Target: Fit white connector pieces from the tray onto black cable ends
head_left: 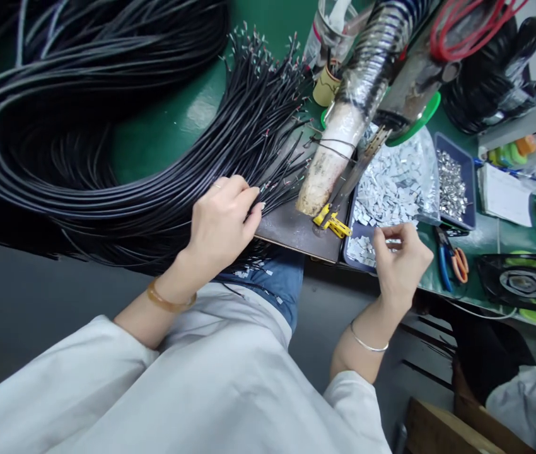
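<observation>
My left hand (224, 217) is closed over the near edge of a thick bundle of black cables (168, 170), with thumb and forefinger pinched on a cable close to its end. Red and white wire tips (272, 183) fan out just beyond those fingers. Above the front of a dark tray (367, 267), my right hand (403, 258) has its thumb and forefinger brought together. Whatever they hold is too small or hidden to make out. Small white connector housings (384, 195) fill the tray, some in a clear bag. More white-tipped cable ends (258, 271) lie across my lap.
A soldering-fume duct-like hose (329, 157) wrapped in film slants down between my hands, beside a yellow clip (332, 222). To the right are a bin of metal pieces (452, 186), pliers (451, 260) and a black fan (528, 282). Another person's sleeve (528, 397) shows lower right.
</observation>
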`<action>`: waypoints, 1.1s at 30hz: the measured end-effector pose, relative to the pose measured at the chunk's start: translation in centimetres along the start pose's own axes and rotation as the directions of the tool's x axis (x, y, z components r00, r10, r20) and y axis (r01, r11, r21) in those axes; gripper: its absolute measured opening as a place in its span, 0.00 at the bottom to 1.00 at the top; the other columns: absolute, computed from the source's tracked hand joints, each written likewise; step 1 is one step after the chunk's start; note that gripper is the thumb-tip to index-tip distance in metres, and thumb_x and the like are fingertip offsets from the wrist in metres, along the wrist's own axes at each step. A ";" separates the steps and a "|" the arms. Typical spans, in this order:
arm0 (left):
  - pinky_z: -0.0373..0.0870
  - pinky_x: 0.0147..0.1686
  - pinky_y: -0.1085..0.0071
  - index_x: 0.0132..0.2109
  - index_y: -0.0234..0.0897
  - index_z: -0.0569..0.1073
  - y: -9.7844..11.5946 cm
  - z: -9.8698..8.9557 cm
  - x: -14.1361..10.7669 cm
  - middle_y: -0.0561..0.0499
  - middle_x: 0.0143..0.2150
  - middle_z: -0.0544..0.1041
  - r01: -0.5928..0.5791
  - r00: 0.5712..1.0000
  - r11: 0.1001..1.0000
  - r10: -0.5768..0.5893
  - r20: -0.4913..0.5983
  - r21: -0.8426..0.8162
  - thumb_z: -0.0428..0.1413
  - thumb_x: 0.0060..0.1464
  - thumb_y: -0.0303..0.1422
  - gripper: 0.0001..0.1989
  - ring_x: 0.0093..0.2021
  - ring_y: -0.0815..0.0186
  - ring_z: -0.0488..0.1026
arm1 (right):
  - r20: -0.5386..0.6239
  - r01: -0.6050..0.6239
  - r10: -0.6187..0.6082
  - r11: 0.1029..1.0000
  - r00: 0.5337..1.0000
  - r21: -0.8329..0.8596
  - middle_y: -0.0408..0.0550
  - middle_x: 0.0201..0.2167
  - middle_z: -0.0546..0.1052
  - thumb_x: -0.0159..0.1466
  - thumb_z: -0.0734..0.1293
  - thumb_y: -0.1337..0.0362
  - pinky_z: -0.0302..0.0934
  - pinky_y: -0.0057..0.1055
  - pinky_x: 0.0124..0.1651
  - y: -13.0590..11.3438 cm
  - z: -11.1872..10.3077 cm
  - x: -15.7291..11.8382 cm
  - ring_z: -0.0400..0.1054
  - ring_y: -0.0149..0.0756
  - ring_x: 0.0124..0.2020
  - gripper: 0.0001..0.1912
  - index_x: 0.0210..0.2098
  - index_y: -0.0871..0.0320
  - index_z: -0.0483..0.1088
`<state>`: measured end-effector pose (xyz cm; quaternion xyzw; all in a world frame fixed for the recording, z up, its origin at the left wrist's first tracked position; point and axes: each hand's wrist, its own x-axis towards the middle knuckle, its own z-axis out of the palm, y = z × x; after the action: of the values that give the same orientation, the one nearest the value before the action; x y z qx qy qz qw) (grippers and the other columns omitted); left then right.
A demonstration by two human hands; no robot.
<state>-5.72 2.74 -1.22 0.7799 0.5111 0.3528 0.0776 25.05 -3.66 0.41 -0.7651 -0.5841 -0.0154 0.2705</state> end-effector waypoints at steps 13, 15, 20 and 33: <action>0.54 0.13 0.76 0.43 0.39 0.76 3.1 -2.8 -0.5 0.53 0.26 0.77 0.364 0.913 0.220 -0.277 0.300 -0.905 0.61 0.59 0.41 0.11 0.16 0.76 0.61 | -0.115 0.015 -0.023 0.997 0.993 -0.070 0.42 0.25 0.73 0.60 0.66 0.64 0.61 0.32 0.37 -0.8 0.7 1.2 0.68 0.33 0.28 0.06 0.27 0.55 0.65; 0.51 0.12 0.76 0.41 0.37 0.76 4.1 -3.2 -1.3 0.55 0.21 0.74 0.564 0.824 0.004 -0.070 0.563 -0.826 0.63 0.56 0.39 0.11 0.15 0.76 0.59 | -0.255 -0.022 0.062 0.987 0.965 0.157 0.42 0.27 0.75 0.62 0.68 0.61 0.64 0.31 0.33 -2.0 0.7 0.0 0.72 0.33 0.27 0.08 0.29 0.56 0.67; 0.41 0.15 0.79 0.44 0.34 0.74 4.7 -0.7 -2.4 0.57 0.19 0.70 0.785 0.609 -0.155 0.014 0.793 -0.600 0.65 0.53 0.35 0.14 0.15 0.80 0.51 | -0.285 0.020 0.152 0.854 0.946 0.519 0.43 0.31 0.78 0.60 0.73 0.63 0.65 0.27 0.24 -6.6 0.3 -3.2 0.73 0.29 0.22 0.10 0.28 0.57 0.68; 0.63 0.26 0.77 0.32 0.30 0.78 5.4 1.4 -0.8 0.54 0.25 0.72 0.649 0.760 0.127 -0.055 0.648 -0.750 0.66 0.49 0.31 0.07 0.26 0.74 0.65 | 0.029 0.004 -0.036 0.704 0.999 0.710 0.47 0.39 0.82 0.65 0.70 0.64 0.75 0.33 0.41 -9.0 2.9 -5.7 0.78 0.35 0.42 0.03 0.36 0.54 0.77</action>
<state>-1.00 -0.11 -0.03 0.4653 0.3216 0.3554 0.7442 14.25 -5.91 -0.48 -0.5962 -0.5588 0.2228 0.5317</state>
